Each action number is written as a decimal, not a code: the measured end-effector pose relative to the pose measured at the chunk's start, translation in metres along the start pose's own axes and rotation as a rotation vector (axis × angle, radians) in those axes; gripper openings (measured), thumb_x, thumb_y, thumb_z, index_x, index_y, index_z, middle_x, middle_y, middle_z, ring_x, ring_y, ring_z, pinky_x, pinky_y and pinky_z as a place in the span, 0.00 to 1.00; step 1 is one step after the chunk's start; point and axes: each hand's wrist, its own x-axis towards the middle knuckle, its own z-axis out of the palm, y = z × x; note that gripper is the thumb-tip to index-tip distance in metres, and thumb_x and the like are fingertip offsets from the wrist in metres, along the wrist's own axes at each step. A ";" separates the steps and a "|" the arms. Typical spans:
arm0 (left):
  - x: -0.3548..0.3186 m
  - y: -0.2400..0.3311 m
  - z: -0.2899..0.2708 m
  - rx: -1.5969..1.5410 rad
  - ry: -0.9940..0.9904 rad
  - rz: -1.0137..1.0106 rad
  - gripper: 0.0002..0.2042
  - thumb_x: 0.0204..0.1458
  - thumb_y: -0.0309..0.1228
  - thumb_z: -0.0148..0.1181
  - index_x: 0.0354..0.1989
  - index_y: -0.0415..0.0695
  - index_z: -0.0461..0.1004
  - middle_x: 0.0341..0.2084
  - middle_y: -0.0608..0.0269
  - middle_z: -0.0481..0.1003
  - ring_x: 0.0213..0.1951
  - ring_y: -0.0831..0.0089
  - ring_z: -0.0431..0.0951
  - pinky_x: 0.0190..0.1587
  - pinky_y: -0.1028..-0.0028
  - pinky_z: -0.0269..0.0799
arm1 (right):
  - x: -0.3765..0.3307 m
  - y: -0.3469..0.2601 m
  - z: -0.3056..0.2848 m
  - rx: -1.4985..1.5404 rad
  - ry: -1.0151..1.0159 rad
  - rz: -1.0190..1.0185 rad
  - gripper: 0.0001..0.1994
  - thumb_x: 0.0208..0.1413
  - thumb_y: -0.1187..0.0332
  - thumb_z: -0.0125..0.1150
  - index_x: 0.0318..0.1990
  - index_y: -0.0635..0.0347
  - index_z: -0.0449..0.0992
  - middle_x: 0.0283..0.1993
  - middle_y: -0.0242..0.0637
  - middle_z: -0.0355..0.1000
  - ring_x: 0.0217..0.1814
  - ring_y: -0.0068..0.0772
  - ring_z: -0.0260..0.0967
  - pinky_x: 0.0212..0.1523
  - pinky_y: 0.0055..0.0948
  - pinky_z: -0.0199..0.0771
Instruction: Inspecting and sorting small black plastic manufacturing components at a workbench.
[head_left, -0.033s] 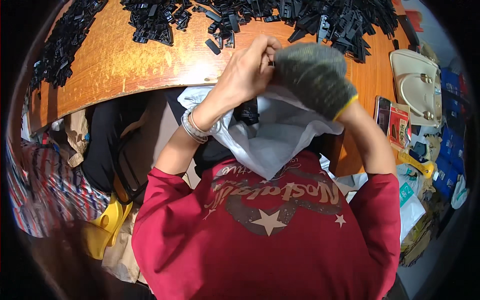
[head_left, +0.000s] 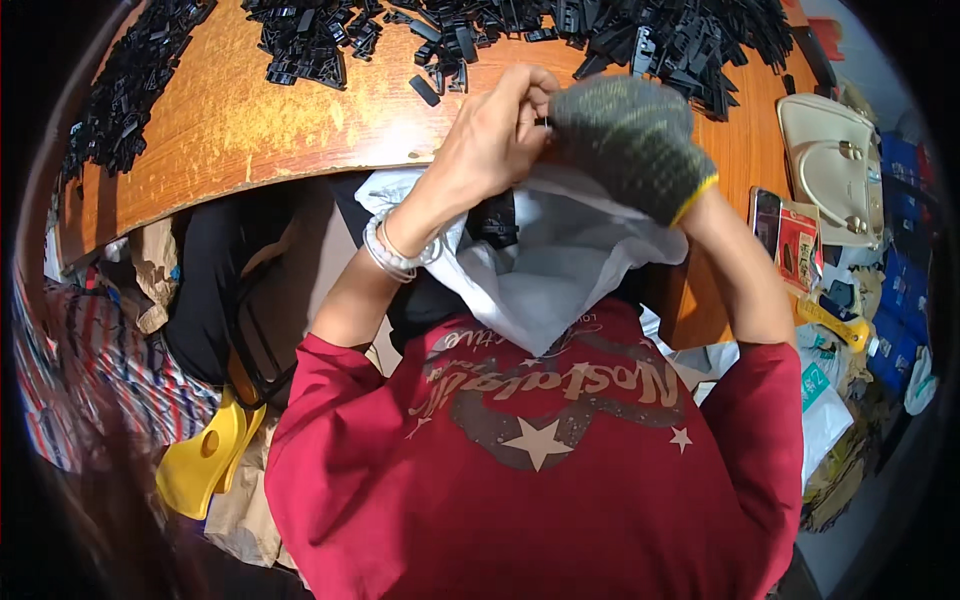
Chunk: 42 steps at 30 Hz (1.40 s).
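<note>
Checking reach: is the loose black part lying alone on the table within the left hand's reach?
Probably yes: the black part lies just beside the left hand, with bare table between.

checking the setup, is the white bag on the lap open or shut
Open: the white bag gapes upward below the table edge, its mouth spread wide under the left hand and gloved right hand, with black pieces visible inside.

A white plastic bag [head_left: 560, 270] hangs open at the near edge of the wooden worktop [head_left: 300, 130], just under the person's hands. At the right end of the worktop lies a dark phone-like screen [head_left: 767, 222], with a flat red packet [head_left: 799, 250] touching its right side. Lower right, off the worktop, sits a white bag with a green label [head_left: 815, 400], and blue packages [head_left: 905, 300] are stacked beside it.
</note>
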 end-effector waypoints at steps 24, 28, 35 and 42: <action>-0.013 0.018 -0.004 -1.010 -0.235 -0.488 0.11 0.57 0.30 0.58 0.37 0.31 0.73 0.23 0.53 0.77 0.19 0.74 0.77 0.20 0.80 0.74 | -0.059 -0.019 -0.017 1.322 0.134 0.654 0.16 0.59 0.73 0.51 0.53 0.62 0.74 0.41 0.32 0.77 0.30 0.20 0.73 0.27 0.17 0.71; -0.012 0.021 -0.003 -0.959 -0.276 -0.584 0.10 0.57 0.30 0.58 0.33 0.32 0.73 0.21 0.53 0.77 0.17 0.73 0.77 0.18 0.80 0.72 | -0.059 -0.022 -0.014 1.427 0.177 0.614 0.16 0.59 0.74 0.50 0.54 0.63 0.73 0.41 0.34 0.76 0.33 0.20 0.72 0.29 0.17 0.71; -0.009 0.030 -0.002 -0.521 -0.246 -0.572 0.14 0.54 0.35 0.62 0.29 0.34 0.74 0.17 0.58 0.76 0.15 0.76 0.76 0.16 0.82 0.69 | -0.056 -0.030 -0.018 1.300 0.149 0.720 0.16 0.53 0.76 0.61 0.51 0.63 0.75 0.38 0.34 0.76 0.34 0.18 0.70 0.33 0.20 0.72; 0.039 0.008 0.017 0.639 0.045 -0.020 0.18 0.47 0.44 0.67 0.30 0.37 0.78 0.21 0.52 0.78 0.24 0.60 0.80 0.29 0.68 0.74 | -0.068 -0.029 -0.019 1.179 0.015 0.554 0.15 0.53 0.73 0.62 0.49 0.64 0.76 0.36 0.32 0.77 0.27 0.17 0.68 0.29 0.19 0.70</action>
